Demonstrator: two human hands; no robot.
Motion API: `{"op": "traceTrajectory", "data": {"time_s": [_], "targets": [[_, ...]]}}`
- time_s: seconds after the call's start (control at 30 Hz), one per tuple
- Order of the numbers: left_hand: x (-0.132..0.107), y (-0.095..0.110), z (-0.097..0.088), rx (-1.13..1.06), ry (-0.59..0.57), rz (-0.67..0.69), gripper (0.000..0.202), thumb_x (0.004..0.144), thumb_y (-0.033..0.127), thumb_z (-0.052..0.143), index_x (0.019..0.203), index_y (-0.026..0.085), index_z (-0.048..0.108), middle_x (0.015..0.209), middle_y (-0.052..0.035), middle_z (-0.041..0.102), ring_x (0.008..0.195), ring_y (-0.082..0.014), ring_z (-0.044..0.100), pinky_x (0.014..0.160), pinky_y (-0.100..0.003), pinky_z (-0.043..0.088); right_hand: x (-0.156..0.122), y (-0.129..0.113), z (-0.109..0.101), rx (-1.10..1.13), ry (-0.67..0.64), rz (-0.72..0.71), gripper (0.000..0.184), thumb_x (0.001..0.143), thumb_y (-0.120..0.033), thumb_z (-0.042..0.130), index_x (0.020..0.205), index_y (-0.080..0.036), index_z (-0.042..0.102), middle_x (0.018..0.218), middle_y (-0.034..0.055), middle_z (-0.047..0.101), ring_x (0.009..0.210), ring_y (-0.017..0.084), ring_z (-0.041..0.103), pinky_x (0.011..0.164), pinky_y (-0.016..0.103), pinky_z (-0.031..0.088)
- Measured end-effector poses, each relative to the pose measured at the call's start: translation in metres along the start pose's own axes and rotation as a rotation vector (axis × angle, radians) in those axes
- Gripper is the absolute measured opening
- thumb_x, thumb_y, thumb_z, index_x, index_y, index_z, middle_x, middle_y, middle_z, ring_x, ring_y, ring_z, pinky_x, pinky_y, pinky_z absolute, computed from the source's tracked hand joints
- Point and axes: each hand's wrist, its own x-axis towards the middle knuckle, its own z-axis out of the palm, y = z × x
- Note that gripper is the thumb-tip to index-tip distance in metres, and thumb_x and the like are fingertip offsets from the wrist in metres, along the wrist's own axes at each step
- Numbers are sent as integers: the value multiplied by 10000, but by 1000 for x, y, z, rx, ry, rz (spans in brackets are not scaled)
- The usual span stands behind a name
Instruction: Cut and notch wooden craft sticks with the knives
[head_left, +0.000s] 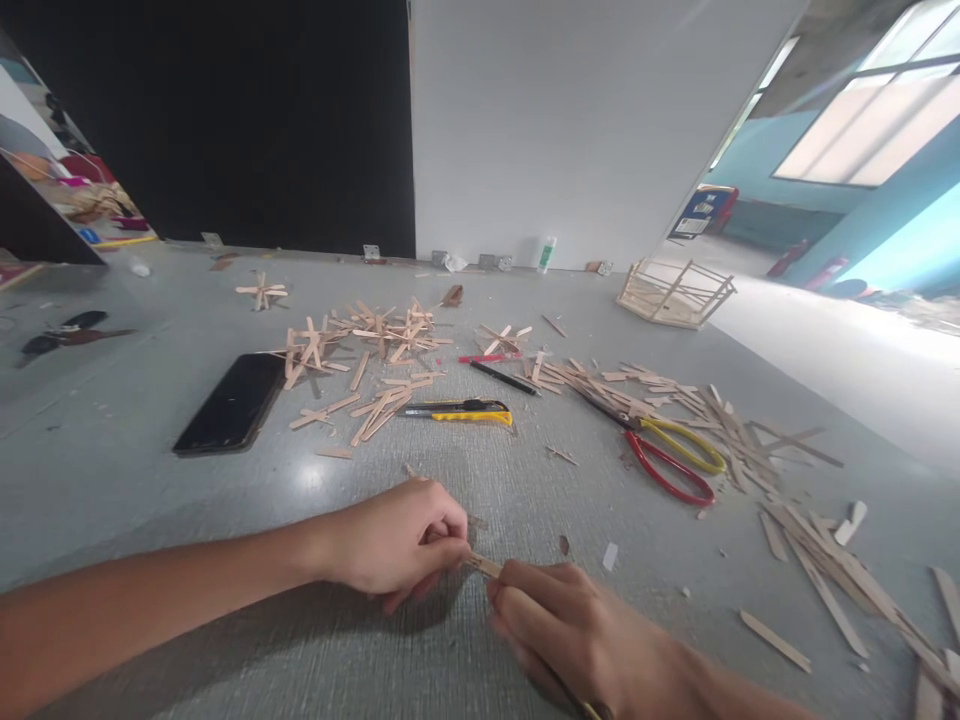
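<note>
My left hand (394, 540) is closed in a pinch on one end of a wooden craft stick (484, 566). The stick's other end disappears into the closed fingers of my right hand (562, 615), so only a short piece shows between the hands. A thin bit of wood (409, 470) pokes out behind my left knuckles. Just beyond the hands lies a yellow box cutter (472, 412). Scissors with one red and one yellow handle (667, 460) rest to the right, partly among loose sticks. A dark band-like thing at my right wrist is cut off by the frame's lower edge.
Joined craft sticks (390, 330) and a black phone (232, 405) lie left of centre. A black pen (504, 377) lies near a red one (487, 357). Loose sticks (832, 560) spread along the right. A stick frame (675, 295) and a glue tube (547, 255) stand at the back.
</note>
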Motion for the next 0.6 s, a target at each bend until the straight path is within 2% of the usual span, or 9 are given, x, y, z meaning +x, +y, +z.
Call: {"op": "traceTrajectory", "data": {"time_s": [0.1,0.2,0.23,0.3,0.4,0.47,0.53,0.6], "targets": [[0,2,0,-22,-5,-25,225,945,266,552,731,201,521,528,64,547,316,-88,470,306,-158,331,-2,-2,-3,-16,71,-15,269,1067,-95,310,935,-182,528,763,19,584,604,135,489,541,263,382],[-3,5,1,-50,18,-22,228,951,295,547,746,196,528,573,55,572,319,-80,462,316,-166,354,-4,-8,-12,-56,154,-30,211,1081,-115,366,1001,-161,556,743,33,642,619,140,588,573,260,465],[-4,7,1,-40,67,1,240,966,303,530,753,193,536,596,47,588,337,-78,474,330,-166,357,-5,-10,-14,-63,199,-20,196,1097,-151,374,1044,-152,562,749,42,667,643,147,631,607,265,501],[-8,10,1,46,248,99,298,1009,321,485,755,186,563,625,31,614,405,-83,525,398,-175,399,-9,-10,-16,-49,344,-3,252,1133,-287,348,1144,-145,555,751,43,700,659,153,685,651,271,547],[-18,13,4,314,607,365,307,1054,304,466,848,194,664,634,15,654,542,-117,613,583,-221,498,-15,-4,-12,33,534,135,380,1132,-452,310,1238,-188,562,731,-2,712,560,114,677,606,223,556],[-27,14,8,460,781,549,204,1045,242,510,1023,218,711,743,-7,734,628,-140,670,661,-244,533,-15,0,-10,82,583,244,368,1124,-469,349,1251,-224,592,754,-16,728,514,91,658,547,184,540],[-37,14,13,513,875,642,200,1033,189,553,1122,263,717,926,-24,793,757,-157,731,744,-247,567,-14,2,-9,112,589,295,336,1119,-447,388,1253,-236,613,785,-11,741,537,93,672,552,177,550],[-46,11,19,536,854,674,261,1012,151,595,1179,312,714,1027,-13,805,856,-169,759,803,-241,589,-13,1,-10,126,537,272,328,1124,-414,383,1279,-228,604,782,-1,736,589,108,695,607,195,575]]}}
